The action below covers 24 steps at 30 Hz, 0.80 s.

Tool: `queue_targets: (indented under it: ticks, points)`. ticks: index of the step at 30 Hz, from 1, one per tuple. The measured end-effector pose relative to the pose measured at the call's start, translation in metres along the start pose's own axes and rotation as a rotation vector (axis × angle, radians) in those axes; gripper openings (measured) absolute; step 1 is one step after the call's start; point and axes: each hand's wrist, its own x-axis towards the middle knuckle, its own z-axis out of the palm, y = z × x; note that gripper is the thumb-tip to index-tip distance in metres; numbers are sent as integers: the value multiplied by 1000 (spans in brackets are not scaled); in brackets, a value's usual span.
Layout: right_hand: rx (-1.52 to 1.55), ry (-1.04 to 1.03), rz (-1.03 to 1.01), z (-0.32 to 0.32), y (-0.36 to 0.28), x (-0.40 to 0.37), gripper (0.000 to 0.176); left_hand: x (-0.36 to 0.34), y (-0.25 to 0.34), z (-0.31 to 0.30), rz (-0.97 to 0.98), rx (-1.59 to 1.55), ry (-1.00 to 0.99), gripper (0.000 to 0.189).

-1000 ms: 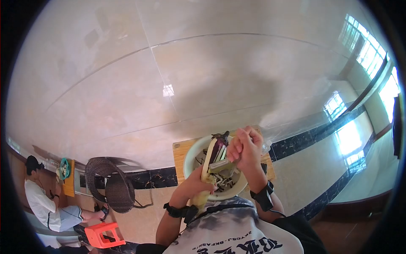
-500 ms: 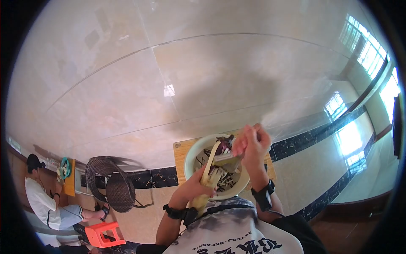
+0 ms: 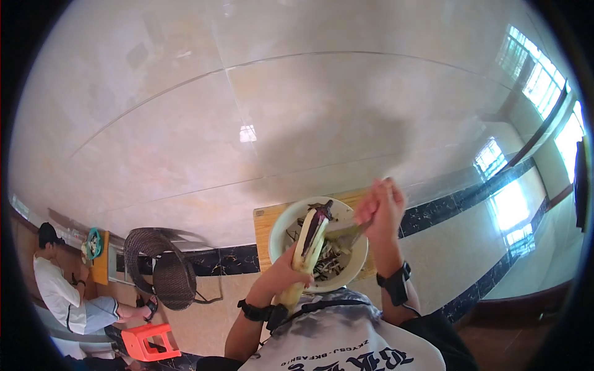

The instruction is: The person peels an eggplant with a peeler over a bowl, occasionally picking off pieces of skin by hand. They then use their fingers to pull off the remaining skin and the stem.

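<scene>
A long, partly peeled eggplant point(image 3: 312, 234), pale with a dark purple strip and a dark stem end, leans upward over a white basin point(image 3: 278, 232). My left hand point(image 3: 286, 275) is wrapped round its lower part. To the right of the basin, my right hand point(image 3: 383, 207) is closed on the handle of a knife-like tool point(image 3: 348, 232), whose blurred blade points left toward the eggplant. Dark and pale peelings point(image 3: 329, 263) lie in the basin.
Under the basin is a wooden table point(image 3: 262, 226) against the wall. A dark woven chair point(image 3: 174, 278) and an orange stool point(image 3: 150, 342) stand at left. Farther left, a seated person point(image 3: 62, 287) works beside a teal basin point(image 3: 94, 243) on another small table.
My right hand and the tool have moved right, away from the eggplant. The eggplant has turned and shows its purple strip. My left hand still holds it.
</scene>
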Motion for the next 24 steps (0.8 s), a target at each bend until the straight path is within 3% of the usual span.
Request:
queue_targets:
  ticks: [6,12,15,21,24]
  points:
    - [-29,-121,167,17,35,-29,35,7,-2,5,78,53,-56,95]
    - [-228,-153,-15,23,36,-38,32,-2,5,8,-39,-15,-32,96]
    - [-257,-95,-88,24,33,-33,32,-4,3,5,36,-55,-65,98]
    - [-204,-35,-257,7,10,8,34,-17,8,3,-54,-20,-91,101]
    - [20,44,-177,8,-4,14,35,-16,2,3,21,-11,-89,99]
